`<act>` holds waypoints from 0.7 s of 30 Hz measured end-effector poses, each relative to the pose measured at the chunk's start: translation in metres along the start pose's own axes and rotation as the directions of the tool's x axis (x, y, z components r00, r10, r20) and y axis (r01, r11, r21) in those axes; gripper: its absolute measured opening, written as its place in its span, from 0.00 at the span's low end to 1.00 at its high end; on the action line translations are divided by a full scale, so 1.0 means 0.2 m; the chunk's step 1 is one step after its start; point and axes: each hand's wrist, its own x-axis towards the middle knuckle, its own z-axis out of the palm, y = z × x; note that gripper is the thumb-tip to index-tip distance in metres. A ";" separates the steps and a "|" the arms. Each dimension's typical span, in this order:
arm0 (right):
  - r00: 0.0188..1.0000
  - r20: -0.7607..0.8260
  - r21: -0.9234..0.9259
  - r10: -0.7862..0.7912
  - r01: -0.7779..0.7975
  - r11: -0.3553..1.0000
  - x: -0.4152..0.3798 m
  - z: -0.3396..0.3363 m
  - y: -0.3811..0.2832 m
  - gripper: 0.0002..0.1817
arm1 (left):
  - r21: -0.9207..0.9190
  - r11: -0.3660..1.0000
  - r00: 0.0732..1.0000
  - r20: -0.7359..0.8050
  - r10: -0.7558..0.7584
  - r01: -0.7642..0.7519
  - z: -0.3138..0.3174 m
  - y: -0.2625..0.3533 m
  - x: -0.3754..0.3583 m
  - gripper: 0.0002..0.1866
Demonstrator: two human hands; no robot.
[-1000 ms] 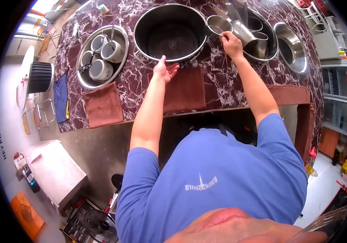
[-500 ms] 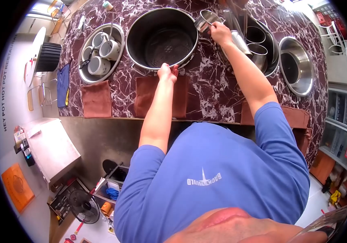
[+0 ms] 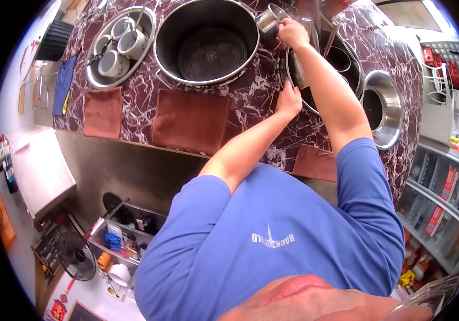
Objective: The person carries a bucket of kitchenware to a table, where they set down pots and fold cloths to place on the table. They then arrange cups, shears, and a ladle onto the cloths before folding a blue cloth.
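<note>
My right hand (image 3: 293, 33) is closed on a small metal cup (image 3: 270, 19), held between the big dark pot (image 3: 208, 45) and a basin (image 3: 359, 80) of metal containers on the right. Below it, my left hand (image 3: 290, 100) touches or nearly touches the basin's near left rim; its exact grip is unclear. The pot stands with nothing visible inside except its patterned bottom. My right forearm hides part of the basin.
An oval metal tray (image 3: 94, 79) with several white mugs is at the left. Brown cloths (image 3: 189, 119) lie along the near edge of the marbled table (image 3: 256, 80). A steel bowl (image 3: 392, 115) stands at the right. Part of another person shows at the top.
My left hand has left the big pot's rim and moved right to the basin. The view has shifted, and the metal cup stays in my right hand.
</note>
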 end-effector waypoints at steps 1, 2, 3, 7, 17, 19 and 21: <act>0.997 -0.055 -0.060 -0.059 0.056 0.997 0.02 -0.01 0.02 0.17 | -0.012 1.000 1.000 -0.008 -0.015 0.015 0.01 -0.01 0.02 0.30; 0.995 -0.061 -0.075 -0.076 0.071 0.995 0.03 -0.03 0.03 0.17 | 0.022 0.999 0.999 -0.033 0.025 -0.025 0.01 -0.01 0.04 0.30; 0.993 -0.068 -0.089 -0.092 0.086 0.992 0.05 -0.04 0.04 0.17 | 0.057 0.996 0.996 -0.057 0.066 -0.063 0.00 0.00 0.06 0.29; 0.979 -0.090 -0.174 -0.181 0.163 0.971 0.06 -0.07 0.09 0.16 | 0.052 0.983 0.979 -0.101 0.178 -0.174 -0.08 0.01 0.19 0.24; 0.937 0.053 -0.547 -0.347 0.318 0.774 -0.04 0.03 0.06 0.14 | 0.095 0.989 0.994 0.020 0.110 -0.111 -0.17 0.07 0.24 0.16; 0.928 0.134 -0.607 -0.349 0.355 0.711 -0.07 0.06 0.06 0.12 | 0.113 0.991 0.996 -0.028 0.081 -0.077 -0.18 0.10 0.19 0.18; 0.928 0.219 -0.609 -0.301 0.371 0.701 -0.11 0.05 0.01 0.12 | 0.089 0.992 0.996 -0.017 0.088 -0.086 -0.14 0.06 0.17 0.19</act>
